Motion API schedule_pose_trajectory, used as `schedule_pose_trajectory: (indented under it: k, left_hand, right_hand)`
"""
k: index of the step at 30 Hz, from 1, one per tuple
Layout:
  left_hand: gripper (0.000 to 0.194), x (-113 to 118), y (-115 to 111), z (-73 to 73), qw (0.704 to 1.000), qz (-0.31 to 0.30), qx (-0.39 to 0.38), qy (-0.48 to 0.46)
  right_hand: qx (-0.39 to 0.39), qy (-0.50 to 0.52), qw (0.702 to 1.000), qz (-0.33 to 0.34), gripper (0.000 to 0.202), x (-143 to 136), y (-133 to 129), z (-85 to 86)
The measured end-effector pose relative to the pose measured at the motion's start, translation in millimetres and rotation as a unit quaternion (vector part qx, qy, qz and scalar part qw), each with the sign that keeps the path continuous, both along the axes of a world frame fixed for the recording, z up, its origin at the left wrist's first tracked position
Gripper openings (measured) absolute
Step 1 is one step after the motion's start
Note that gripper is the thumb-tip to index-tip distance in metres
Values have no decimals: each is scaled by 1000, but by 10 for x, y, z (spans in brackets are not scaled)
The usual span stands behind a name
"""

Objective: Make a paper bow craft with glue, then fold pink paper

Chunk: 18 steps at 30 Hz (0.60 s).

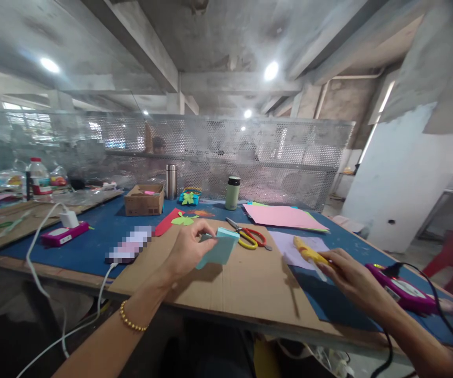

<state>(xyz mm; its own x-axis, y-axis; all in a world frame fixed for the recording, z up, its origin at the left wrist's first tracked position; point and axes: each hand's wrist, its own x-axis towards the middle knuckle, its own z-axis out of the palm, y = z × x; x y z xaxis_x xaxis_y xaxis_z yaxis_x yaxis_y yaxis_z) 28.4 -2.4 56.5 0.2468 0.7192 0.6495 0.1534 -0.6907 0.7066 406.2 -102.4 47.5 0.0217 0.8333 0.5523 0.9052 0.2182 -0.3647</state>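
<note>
My left hand [192, 247] pinches a folded piece of light blue paper [219, 249] above the cardboard sheet. In my right hand [354, 275] is a yellow hot glue gun [308, 252], its nozzle end over the lilac paper [285, 244]. Scissors with red and yellow handles [248, 237] lie partly open on the cardboard, just beyond the blue paper. Green leaf-shaped paper cutouts [182, 219] rest near a red paper [169, 223] farther back. A gap separates the glue gun from the blue paper.
Cardboard [250, 294] covers the middle of the blue table. Behind stand a cardboard box [144, 202], a steel flask [171, 181] and a green cup [232, 194]. Pink paper [285, 216] lies at back right. Purple power strips [405, 291] with cables sit at both sides; a phone [129, 247] charges at left.
</note>
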Motion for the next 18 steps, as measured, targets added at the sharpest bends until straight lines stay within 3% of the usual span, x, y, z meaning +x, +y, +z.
schedule_pose_trajectory:
  k: [4,7,10,12,15,18]
  left_hand:
    - [6,26,-26,29,1000,1,-8,12]
    - [7,50,-66,58,1000,-8,-26,11]
    - [7,76,-88,90,999,-18,-40,17]
    - [7,97,-96,113,998,-27,-43,21]
    - [8,126,-124,158,997,-37,-50,36]
    - [7,133,-180,214,996,-37,-51,59]
  right_hand:
    - [-44,-79,995,-35,44,422,196,-323]
    - [-58,-123,989,-64,44,446,216,-362]
    - [8,-131,987,-90,49,18,153,-148]
    - [20,-72,997,20,48,-453,119,43]
    - [-1,21,985,170,47,-1144,150,223]
    - [8,74,972,222,49,-1565,255,232]
